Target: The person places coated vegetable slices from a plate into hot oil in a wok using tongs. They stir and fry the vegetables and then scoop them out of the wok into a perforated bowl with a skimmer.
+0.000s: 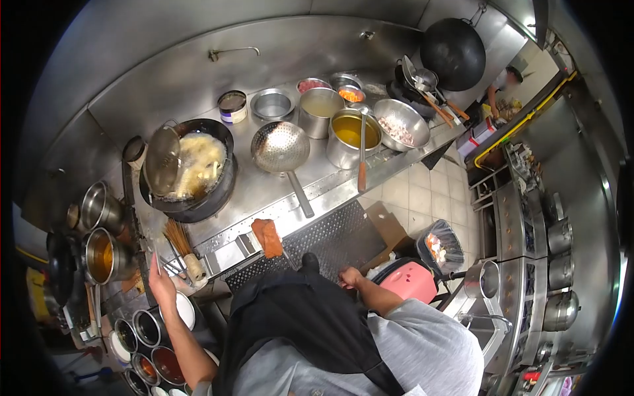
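My left hand (161, 285) is raised at the counter's left front, fingers stretched upward, beside several metal utensils (174, 268) and a bamboo brush (177, 236). A thin pale edge shows along its fingers; I cannot tell if the hand touches it. My right hand (350, 277) hangs low at my side, fingers curled, near a pink bin lid (411, 280); whatever it may hold is hidden. Before me, pale food (199, 158) bubbles in oil in a black wok (228, 142). A round dark strainer (163, 162) leans inside the wok's left side.
A perforated ladle (281, 146) lies on the steel counter (251, 198), near a pot of yellow liquid (355, 129) and a bowl of chopped food (397, 125). An orange cloth (267, 238) hangs at the front edge. Sauce containers (146, 329) stand lower left. Another person (503, 89) is far right.
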Demonstrator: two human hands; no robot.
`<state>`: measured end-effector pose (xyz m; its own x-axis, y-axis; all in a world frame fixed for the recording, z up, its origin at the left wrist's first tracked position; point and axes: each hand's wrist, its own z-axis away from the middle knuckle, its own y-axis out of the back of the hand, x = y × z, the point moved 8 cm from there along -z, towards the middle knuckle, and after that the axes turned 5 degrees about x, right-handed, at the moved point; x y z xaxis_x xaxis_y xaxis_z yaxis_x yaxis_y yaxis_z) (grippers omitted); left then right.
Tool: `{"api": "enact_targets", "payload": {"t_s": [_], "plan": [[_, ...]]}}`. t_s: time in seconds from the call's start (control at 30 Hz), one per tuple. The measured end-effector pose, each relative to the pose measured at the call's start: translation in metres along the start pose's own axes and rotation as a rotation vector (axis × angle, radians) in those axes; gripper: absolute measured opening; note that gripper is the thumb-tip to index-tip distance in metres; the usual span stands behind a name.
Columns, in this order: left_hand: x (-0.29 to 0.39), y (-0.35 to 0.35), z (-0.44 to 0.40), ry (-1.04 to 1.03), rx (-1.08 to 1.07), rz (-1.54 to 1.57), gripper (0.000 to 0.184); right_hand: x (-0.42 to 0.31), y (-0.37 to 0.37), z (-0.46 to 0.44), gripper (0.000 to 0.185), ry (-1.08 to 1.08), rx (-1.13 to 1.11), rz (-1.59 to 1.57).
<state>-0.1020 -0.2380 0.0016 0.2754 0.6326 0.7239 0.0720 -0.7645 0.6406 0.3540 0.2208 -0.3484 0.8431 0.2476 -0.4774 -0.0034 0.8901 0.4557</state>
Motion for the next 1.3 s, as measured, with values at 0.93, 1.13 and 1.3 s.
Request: {"api": "enact_targets", "payload": {"t_s": [0.93, 1.13, 1.3], "plan": [[0.016, -0.080, -0.036, 0.415, -0.185, 0.306, 0.055, 0.002, 0.004, 0.022, 0.022, -0.279, 0.101, -0.427], [0.024, -0.061, -0.029, 0.120, -0.126, 0.224, 0.052, -0.005, 0.000, 0.025, 0.023, -0.255, 0.114, -0.486], [0.006, -0.040, -0.023, 0.196, -0.073, 0.194, 0.050, 0.012, -0.010, 0.025, 0.020, -0.238, -0.002, -0.389]]}}
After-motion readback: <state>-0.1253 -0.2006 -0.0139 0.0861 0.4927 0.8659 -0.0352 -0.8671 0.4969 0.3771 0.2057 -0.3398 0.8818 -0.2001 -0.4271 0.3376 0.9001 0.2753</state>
